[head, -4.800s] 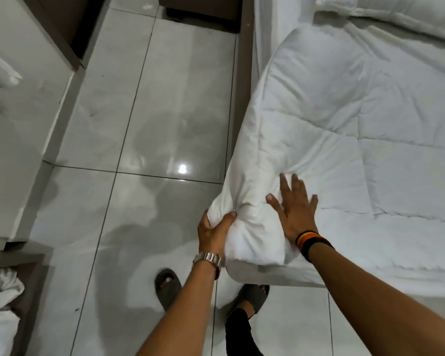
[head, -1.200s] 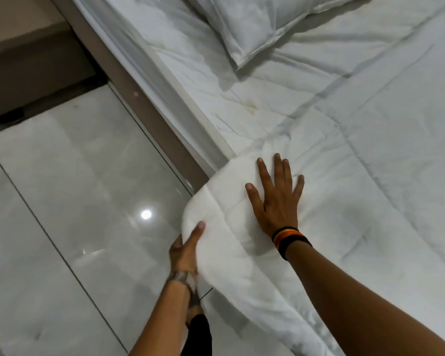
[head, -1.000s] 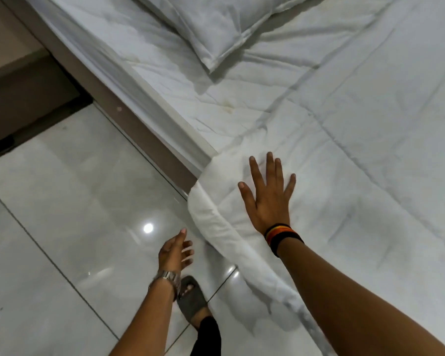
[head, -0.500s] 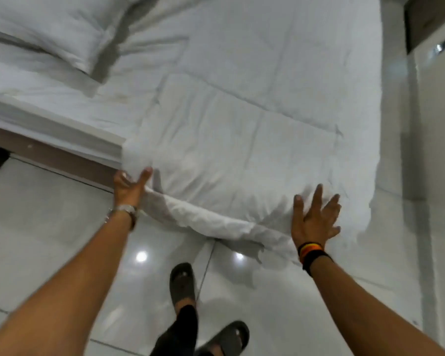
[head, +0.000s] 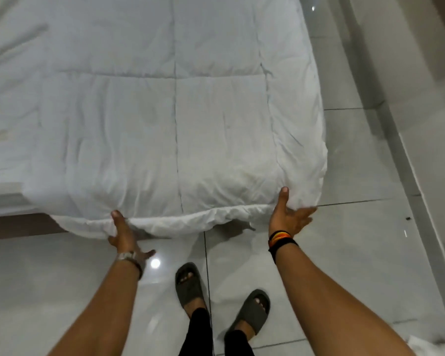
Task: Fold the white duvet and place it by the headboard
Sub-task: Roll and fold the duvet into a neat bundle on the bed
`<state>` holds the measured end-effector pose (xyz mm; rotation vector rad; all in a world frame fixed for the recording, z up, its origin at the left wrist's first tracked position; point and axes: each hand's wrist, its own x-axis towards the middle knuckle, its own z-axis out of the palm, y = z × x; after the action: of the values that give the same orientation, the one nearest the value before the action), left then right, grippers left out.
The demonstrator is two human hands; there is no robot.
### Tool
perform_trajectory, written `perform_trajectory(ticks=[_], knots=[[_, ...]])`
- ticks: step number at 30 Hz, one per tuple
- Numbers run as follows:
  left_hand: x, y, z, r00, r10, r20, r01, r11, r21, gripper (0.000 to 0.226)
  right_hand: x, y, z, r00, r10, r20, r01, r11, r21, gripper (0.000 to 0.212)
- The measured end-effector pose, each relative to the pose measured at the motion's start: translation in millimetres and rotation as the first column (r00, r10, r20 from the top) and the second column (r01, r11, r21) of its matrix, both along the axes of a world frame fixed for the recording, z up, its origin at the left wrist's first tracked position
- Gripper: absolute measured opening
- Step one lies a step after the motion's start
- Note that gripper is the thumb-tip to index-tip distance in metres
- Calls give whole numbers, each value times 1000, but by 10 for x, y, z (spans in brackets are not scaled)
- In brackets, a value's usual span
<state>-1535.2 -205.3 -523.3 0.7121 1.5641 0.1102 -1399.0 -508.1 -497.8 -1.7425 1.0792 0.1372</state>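
Note:
The white quilted duvet (head: 175, 119) lies spread over the bed, its near hem hanging past the bed's side toward me. My left hand (head: 125, 233) is at the hem left of the centre seam, thumb on top of the fabric, fingers spread apart below it. My right hand (head: 288, 218) is at the duvet's near right corner, thumb pressed up against the cloth and fingers splayed to the right, blurred. Neither hand is closed around the fabric. The headboard is out of view.
The white sheet (head: 3, 104) shows at the left, with the brown bed frame (head: 13, 224) under it. Glossy grey floor tiles (head: 357, 253) surround the bed. My feet in dark slippers (head: 190, 283) stand close to the hem. A wall base (head: 406, 160) runs along the right.
My view has swung from the bed's pillow end to the duvet's side hem. Both hands went from pressing flat on the duvet to its hanging hem, set wider apart.

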Motion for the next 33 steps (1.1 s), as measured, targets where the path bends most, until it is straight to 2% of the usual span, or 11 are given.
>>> perform_trajectory(ticks=[2, 4, 8, 10, 13, 17, 20, 23, 27, 31, 33], knots=[[84, -181, -81, 988, 81, 128, -58, 983, -174, 134, -59, 114, -148, 966, -253, -52, 258, 940, 223, 148], [200, -288, -200, 945, 165, 281, -98, 966, -240, 126, -58, 221, -320, 934, -339, -111, 355, 852, 385, 166], [454, -260, -452, 854, 289, 433, -239, 957, -167, 106, 165, 468, -624, 875, -464, -136, 459, 707, 538, 176], [506, -162, -567, 851, 301, 430, -296, 952, -81, 101, 266, 544, -687, 848, -511, -142, 503, 691, 519, 169], [405, -100, -582, 875, 265, 406, -274, 961, -38, 96, 225, 512, -690, 854, -493, -165, 508, 724, 467, 153], [151, -164, -447, 862, 189, 470, -151, 981, -119, 85, 23, 377, -510, 900, -423, -104, 426, 803, 416, 90], [-168, -344, -426, 893, 185, 411, -117, 976, -185, 82, -311, 198, -415, 900, -417, -128, 437, 849, 299, 81], [-366, -478, -229, 930, 210, 300, -154, 968, -200, 83, -505, 109, -236, 891, -420, -173, 450, 869, 207, 93], [-332, -482, 167, 925, 214, 315, -164, 970, -178, 77, -491, 105, 77, 878, -433, -203, 472, 854, 217, 112], [-430, -225, 210, 837, 310, 451, -277, 951, -139, 77, -506, 74, -44, 873, -388, -294, 483, 766, 424, 148], [-493, -33, 180, 834, 287, 471, -278, 956, -90, 79, -457, 34, -141, 921, -251, -297, 385, 700, 602, 149]])
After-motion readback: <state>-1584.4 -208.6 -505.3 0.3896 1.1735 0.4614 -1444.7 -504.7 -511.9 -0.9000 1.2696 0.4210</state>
